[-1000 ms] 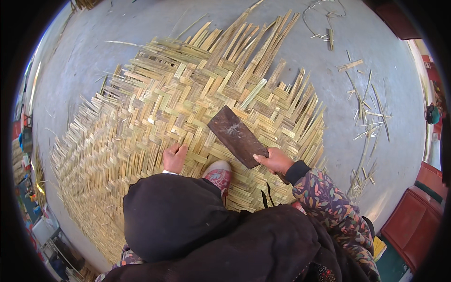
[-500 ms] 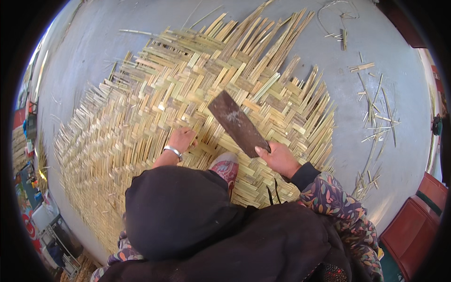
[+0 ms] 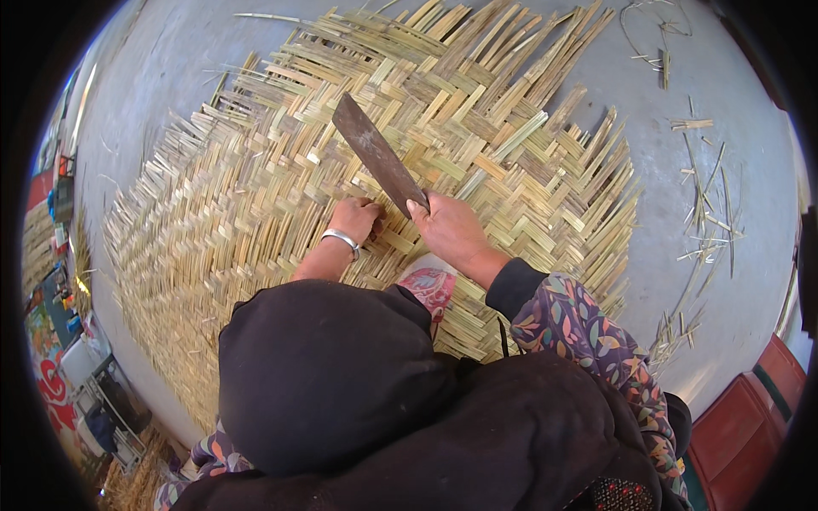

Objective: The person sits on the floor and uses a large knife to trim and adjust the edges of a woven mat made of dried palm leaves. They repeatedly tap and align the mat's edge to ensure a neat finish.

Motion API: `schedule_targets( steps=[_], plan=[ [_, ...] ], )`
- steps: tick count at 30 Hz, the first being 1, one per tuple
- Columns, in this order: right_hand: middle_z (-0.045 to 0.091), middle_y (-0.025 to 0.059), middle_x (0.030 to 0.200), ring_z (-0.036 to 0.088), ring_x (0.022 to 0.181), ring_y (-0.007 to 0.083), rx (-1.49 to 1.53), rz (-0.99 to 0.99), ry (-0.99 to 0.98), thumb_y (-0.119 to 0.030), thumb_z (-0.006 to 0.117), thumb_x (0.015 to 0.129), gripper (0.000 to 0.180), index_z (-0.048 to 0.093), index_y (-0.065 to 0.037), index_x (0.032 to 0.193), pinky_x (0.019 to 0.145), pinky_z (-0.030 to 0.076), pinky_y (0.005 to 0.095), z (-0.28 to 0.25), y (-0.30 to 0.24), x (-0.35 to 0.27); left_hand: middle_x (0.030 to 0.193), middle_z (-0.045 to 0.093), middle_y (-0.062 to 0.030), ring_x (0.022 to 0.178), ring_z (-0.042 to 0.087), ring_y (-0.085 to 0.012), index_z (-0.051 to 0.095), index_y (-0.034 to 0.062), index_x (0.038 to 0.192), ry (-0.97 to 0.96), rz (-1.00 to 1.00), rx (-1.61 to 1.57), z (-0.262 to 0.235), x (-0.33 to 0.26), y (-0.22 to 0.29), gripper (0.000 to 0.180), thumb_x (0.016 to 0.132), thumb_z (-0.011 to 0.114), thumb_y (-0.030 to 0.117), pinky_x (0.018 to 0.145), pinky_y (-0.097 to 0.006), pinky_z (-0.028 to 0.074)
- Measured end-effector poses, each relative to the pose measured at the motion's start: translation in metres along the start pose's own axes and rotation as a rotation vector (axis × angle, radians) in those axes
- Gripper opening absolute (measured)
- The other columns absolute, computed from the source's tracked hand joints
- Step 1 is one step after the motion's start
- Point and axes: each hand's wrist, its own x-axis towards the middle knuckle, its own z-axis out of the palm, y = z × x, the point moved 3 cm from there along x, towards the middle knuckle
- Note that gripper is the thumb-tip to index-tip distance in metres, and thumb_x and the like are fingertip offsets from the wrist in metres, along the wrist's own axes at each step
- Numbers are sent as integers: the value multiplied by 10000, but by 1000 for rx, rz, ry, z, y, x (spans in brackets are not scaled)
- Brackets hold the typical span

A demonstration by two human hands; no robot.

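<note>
A large herringbone mat (image 3: 281, 196) of split, straw-coloured strips lies on the floor beneath both hands. Its far and right edges end in loose strips of uneven length. My right hand (image 3: 452, 228) is closed round the near end of a flat, dark brown, blade-like slab (image 3: 375, 152), with scuffs on its face. The slab slants up and left above the weave. Just left of its near end, my left hand (image 3: 358, 220) rests on the mat with curled fingers, a silver bangle (image 3: 343, 242) on the wrist. Whatever those fingers pinch is hidden.
My foot in a red and grey patterned sock (image 3: 429, 285) rests on the mat near the hands. Broken strip scraps (image 3: 705, 213) litter the grey floor (image 3: 673, 183) on the right. Red seats (image 3: 740, 430) stand at lower right; a metal-framed chair (image 3: 111, 417) is at lower left.
My right hand has swung the slab left and closer to my left hand. The left hand has shifted slightly right and farther up the mat. The view itself has moved a little.
</note>
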Motion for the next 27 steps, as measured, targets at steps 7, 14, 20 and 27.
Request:
schedule_targets(
  steps=[7, 14, 20, 27],
  plan=[
    [631, 260, 785, 615, 774, 446, 54, 51, -2, -360, 515, 967, 379, 622, 4, 985, 691, 492, 486, 5, -1, 7, 692, 683, -122, 610, 659, -215, 715, 18, 803, 64, -136, -308, 2, -1, 1, 233, 866, 559, 180, 581, -332, 509],
    [637, 245, 786, 621, 776, 438, -29, 74, -53, -345, 517, 962, 351, 613, -13, 1021, 699, 496, 494, 12, 0, 11, 805, 682, -111, 679, 674, -232, 715, 50, 871, 20, -110, -68, 13, 12, -13, 162, 826, 569, 104, 598, -343, 538],
    [644, 240, 805, 622, 777, 435, -40, 98, -65, -334, 518, 958, 331, 607, -27, 1043, 692, 492, 500, 18, 4, 10, 754, 657, -73, 644, 653, -199, 710, 74, 907, -64, 90, 127, 5, 18, -13, 148, 856, 578, 114, 577, -315, 516],
    [647, 243, 817, 622, 790, 439, 14, 101, -27, -357, 550, 935, 353, 637, -20, 997, 693, 491, 492, 15, 13, 15, 620, 590, -23, 531, 507, -104, 683, 6, 846, -9, -180, -806, -11, -6, 6, 273, 955, 593, 239, 494, -252, 374]
  ],
)
